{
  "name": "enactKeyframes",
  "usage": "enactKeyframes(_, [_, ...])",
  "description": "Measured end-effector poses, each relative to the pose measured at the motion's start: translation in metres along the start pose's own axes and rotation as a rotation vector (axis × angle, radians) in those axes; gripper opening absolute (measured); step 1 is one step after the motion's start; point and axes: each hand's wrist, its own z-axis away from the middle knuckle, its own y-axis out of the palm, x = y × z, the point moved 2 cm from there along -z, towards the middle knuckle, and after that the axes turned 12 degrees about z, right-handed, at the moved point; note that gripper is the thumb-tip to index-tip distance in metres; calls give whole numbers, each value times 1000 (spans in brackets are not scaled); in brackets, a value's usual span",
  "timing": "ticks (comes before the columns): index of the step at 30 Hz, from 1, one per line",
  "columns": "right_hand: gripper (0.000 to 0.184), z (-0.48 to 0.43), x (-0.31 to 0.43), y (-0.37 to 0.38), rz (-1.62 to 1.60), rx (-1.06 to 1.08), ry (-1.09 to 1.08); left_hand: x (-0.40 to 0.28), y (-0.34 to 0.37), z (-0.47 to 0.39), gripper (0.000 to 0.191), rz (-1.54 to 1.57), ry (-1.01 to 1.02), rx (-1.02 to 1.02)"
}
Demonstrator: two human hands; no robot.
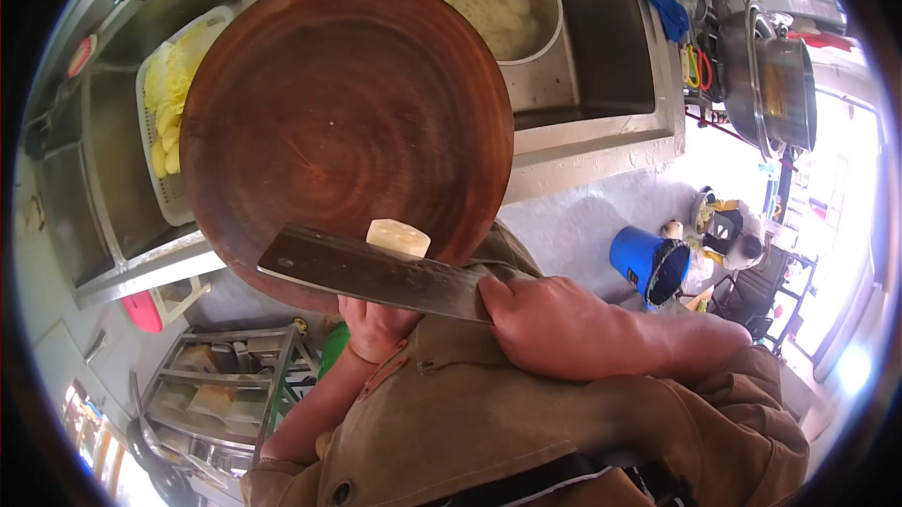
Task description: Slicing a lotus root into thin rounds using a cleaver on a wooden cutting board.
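A round wooden chopping board lies before me. My right hand grips a cleaver at its handle end, and the broad dark blade reaches left across the board's near edge. Just beyond the blade is a pale, peeled piece of what looks like lotus root, its lower part hidden by the blade. My left hand is at the board's near edge, below the blade; its fingertips are hidden, so I cannot tell if they touch the piece. A metal pot holds pale lotus root slices in liquid.
Left of the board, a white plastic basket with yellow-white leaves and pieces stands by the sink. Red-handled scissors, a blue cloth and metal pots are at right. A blue bucket and a metal rack stand lower.
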Motion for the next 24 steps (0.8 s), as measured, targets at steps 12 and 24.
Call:
enactKeyframes(12, [13, -20, -4, 13, 18, -92, -42, -4, -1, -13, 55, 51, -74, -54])
enactKeyframes(24, [19, -51, -7, 30, -33, -55, -77, -8, -8, -18, 49, 154, -151, -69])
